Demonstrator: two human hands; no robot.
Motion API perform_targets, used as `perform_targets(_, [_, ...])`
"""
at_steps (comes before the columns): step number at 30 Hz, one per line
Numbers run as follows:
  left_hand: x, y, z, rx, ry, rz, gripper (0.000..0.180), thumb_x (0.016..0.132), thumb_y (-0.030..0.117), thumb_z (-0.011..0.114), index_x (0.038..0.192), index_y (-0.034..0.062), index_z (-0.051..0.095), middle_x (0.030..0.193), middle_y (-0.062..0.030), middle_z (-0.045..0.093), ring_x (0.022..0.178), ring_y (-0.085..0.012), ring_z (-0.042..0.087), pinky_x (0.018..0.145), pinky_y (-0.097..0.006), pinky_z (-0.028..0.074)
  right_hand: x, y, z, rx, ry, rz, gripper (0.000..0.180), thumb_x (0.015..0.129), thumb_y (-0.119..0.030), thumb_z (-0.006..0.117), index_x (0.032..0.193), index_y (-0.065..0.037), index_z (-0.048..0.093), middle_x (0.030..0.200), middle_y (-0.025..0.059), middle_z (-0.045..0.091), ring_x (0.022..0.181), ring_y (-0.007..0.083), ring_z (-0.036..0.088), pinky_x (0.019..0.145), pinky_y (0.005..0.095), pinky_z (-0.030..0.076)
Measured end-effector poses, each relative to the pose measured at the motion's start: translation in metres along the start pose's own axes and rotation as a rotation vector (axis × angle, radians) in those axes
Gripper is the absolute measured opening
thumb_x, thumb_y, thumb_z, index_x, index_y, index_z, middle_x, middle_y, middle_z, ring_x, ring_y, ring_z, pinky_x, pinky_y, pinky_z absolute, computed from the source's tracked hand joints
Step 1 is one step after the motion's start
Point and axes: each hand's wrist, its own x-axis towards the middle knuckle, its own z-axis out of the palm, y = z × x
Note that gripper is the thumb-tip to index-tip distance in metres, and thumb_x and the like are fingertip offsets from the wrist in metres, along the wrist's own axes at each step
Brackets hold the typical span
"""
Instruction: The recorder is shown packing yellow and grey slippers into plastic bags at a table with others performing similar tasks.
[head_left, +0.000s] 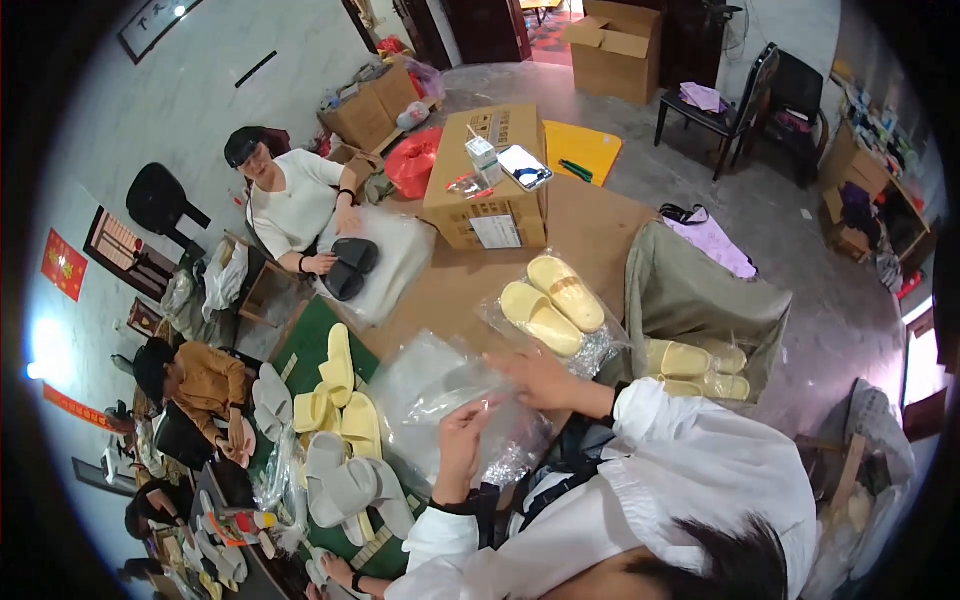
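Observation:
My left hand pinches the edge of a clear plastic bag that lies on a pile of similar bags in front of me. With its fingers stretched out, my right hand lies over the far edge of the same pile. Just beyond it, a pair of yellow slippers rests in clear plastic on the brown table. Left of the bags, loose yellow slippers and grey slippers are heaped on a green mat.
A cardboard box bearing a phone and a drink carton stands on the table. At right, a cloth-lined bin holds bagged yellow slippers. Across the table, a person handles black slippers. Other people sit at left; another person's hand is near the grey slippers.

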Motion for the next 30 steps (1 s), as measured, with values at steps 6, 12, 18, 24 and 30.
perform_targets(6, [0.009,0.01,0.019,0.095,-0.077,0.1,0.014,0.081,-0.003,0.054,0.093,-0.0026,0.062,0.102,-0.019,0.062,0.101,-0.0256,0.057,0.096,-0.037,0.037,0.013,0.032,0.006,0.182,-0.095,0.074,0.051,0.064,-0.015,0.063,0.115,-0.015,0.052,0.1,0.0065,0.054,0.092,0.0272,0.051,0.079,0.0408,0.038])
perform_targets(12, [0.014,0.01,0.026,-0.013,-0.097,0.18,0.017,0.081,-0.002,0.056,0.097,-0.0035,0.061,0.101,-0.0172,0.062,0.099,-0.0232,0.057,0.092,-0.033,0.039,0.042,0.049,-0.032,-0.092,0.196,-0.151,0.053,0.064,-0.015,0.063,0.116,-0.02,0.052,0.105,0.007,0.054,0.098,0.0253,0.051,0.084,0.0401,0.038])
perform_targets(18, [0.024,-0.053,0.017,0.348,-0.096,-0.178,0.042,0.082,0.005,0.058,0.121,-0.0019,0.048,0.116,-0.018,0.055,0.106,-0.0219,0.052,0.092,-0.03,0.039,-0.022,0.094,0.012,-0.336,0.106,0.013,0.048,0.069,-0.02,0.06,0.117,-0.023,0.053,0.117,0.0105,0.051,0.11,0.03,0.046,0.097,0.0473,0.029])
perform_targets(24, [0.016,-0.159,-0.057,1.053,-0.181,-0.183,0.058,0.079,0.028,0.057,0.13,0.0065,0.039,0.128,-0.0279,0.039,0.115,-0.0435,0.042,0.097,-0.045,0.035,-0.045,0.12,0.032,-0.033,0.21,0.825,0.07,0.068,-0.046,0.066,0.125,-0.01,0.046,0.134,0.0198,0.035,0.127,0.0372,0.027,0.101,0.0555,0.02])
perform_targets(30, [0.01,-0.183,-0.049,1.468,-0.192,-0.277,0.052,0.078,0.028,0.058,0.124,0.0088,0.046,0.125,-0.0263,0.043,0.116,-0.0419,0.04,0.096,-0.046,0.035,-0.032,0.18,0.058,0.291,0.091,1.437,0.12,0.058,-0.061,0.069,0.141,-0.008,0.001,0.139,0.0292,0.019,0.126,0.0439,0.025,0.1,0.0532,0.024])
